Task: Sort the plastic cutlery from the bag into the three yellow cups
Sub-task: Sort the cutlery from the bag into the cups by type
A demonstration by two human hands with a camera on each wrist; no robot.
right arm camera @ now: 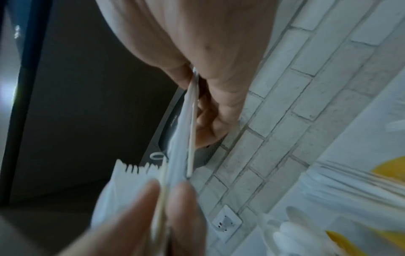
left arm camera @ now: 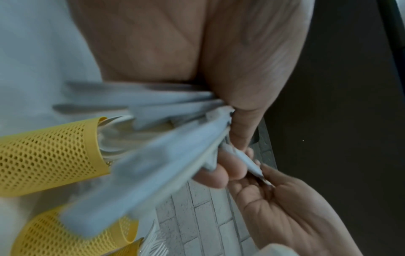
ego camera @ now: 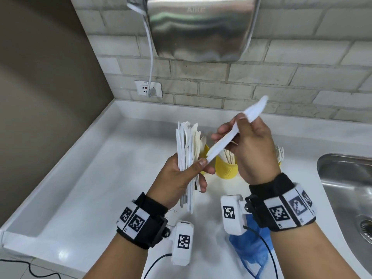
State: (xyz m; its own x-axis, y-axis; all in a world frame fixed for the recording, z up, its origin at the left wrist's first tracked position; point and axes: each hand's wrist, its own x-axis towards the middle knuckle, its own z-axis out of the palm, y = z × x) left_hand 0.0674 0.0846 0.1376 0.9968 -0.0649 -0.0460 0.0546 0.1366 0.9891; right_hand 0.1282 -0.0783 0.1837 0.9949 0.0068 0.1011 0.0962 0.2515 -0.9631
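Note:
My left hand (ego camera: 198, 172) grips an upright bundle of white plastic cutlery (ego camera: 186, 150) over the white counter (ego camera: 112, 174). My right hand (ego camera: 238, 125) pinches one white plastic knife (ego camera: 231, 135), slanted, with its lower end against my left thumb. Behind the hands stand the yellow mesh cups: the middle cup (ego camera: 226, 169) holds pale sticks, the left cup (ego camera: 205, 152) is mostly hidden by the bundle, and the right cup is behind my right hand with fork tips (ego camera: 280, 153) showing. The left wrist view shows the bundle (left arm camera: 153, 155) beside a yellow cup (left arm camera: 48, 155). The blue bag (ego camera: 249, 252) lies crumpled near me.
A steel sink (ego camera: 346, 190) is sunk into the counter at the right. A metal hand dryer (ego camera: 201, 27) hangs on the brick wall above the cups, with its cord plugged into a socket (ego camera: 148, 88). A raised rim runs along the counter's left and back edges.

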